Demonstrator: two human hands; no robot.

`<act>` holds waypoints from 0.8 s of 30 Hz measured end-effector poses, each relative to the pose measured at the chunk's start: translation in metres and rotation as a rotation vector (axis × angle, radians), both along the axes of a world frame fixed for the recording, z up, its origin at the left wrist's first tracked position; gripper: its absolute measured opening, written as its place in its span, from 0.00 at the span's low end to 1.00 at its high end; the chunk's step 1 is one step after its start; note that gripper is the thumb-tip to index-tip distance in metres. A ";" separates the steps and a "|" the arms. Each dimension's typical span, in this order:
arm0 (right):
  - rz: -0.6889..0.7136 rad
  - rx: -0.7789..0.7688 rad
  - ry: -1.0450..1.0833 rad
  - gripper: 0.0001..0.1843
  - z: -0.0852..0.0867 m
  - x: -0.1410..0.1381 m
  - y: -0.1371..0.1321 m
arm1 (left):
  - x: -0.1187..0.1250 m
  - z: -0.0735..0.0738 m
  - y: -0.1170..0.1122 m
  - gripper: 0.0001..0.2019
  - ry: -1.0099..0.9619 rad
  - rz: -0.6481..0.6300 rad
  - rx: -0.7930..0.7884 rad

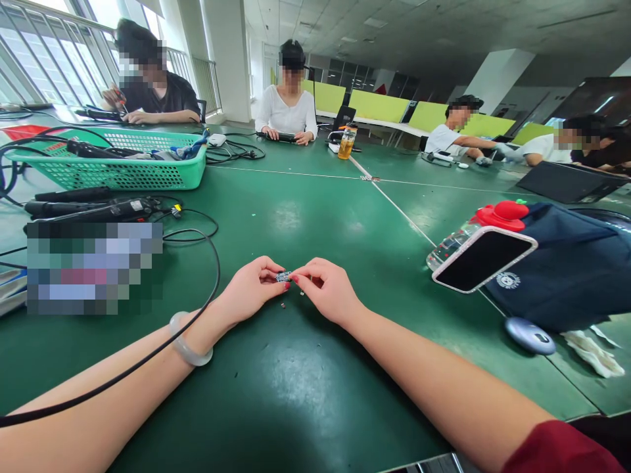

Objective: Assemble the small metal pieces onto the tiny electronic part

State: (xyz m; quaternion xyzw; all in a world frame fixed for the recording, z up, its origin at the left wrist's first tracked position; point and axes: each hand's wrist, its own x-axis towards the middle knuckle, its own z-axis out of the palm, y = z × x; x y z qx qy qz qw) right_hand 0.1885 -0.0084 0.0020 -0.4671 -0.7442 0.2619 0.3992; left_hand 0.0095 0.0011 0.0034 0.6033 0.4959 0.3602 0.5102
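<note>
Your left hand [250, 290] has its grip closed on a small blue-and-white piece [282, 277], pinched between thumb and fingers just above the green worktop [296, 381]. Your right hand [329, 292] meets the piece at its right end, thumb and forefinger drawn close together; you cannot tell from here whether that grip pinches the piece itself or something tinier. Two tiny bits, one reddish [282, 305] and one pale [302, 293], lie on the worktop just below your fingertips. A black cable [215, 263] crosses over your left forearm near the pale bracelet [190, 341], and a phone [483, 259] stands tilted well to your right.
</note>
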 end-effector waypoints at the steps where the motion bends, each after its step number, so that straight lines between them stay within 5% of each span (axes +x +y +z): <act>1: 0.019 0.012 -0.038 0.08 0.000 0.000 -0.001 | 0.000 0.000 0.000 0.15 -0.027 0.022 -0.007; 9: 0.220 -0.050 -0.440 0.08 -0.004 -0.009 -0.010 | 0.001 0.001 0.002 0.19 -0.205 0.084 -0.082; 24: 0.205 0.049 -0.529 0.05 -0.006 -0.015 -0.010 | 0.002 0.002 0.001 0.16 -0.095 0.068 -0.033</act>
